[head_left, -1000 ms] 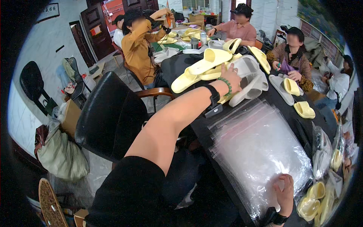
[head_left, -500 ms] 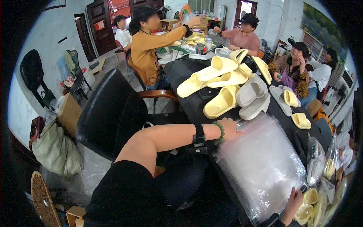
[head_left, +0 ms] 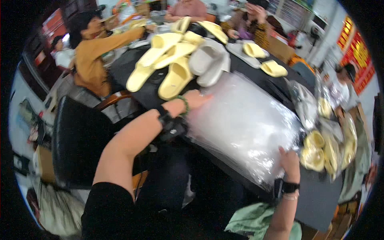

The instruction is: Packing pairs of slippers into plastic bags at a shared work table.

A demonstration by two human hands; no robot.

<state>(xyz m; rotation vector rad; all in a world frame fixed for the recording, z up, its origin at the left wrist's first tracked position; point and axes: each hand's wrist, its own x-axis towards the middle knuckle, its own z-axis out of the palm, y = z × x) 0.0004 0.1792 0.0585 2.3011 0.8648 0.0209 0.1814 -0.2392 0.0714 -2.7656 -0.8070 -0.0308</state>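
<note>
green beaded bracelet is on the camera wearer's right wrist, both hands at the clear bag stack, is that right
Wrong wrist: the head view shows the green beaded bracelet on the left one. The left hand and right hand are both at the clear bag stack.

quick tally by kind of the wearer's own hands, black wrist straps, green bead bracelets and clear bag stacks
Left hand and right hand: 2
Black wrist straps: 2
Green bead bracelet: 1
Clear plastic bag stack: 1
Total: 6
</note>
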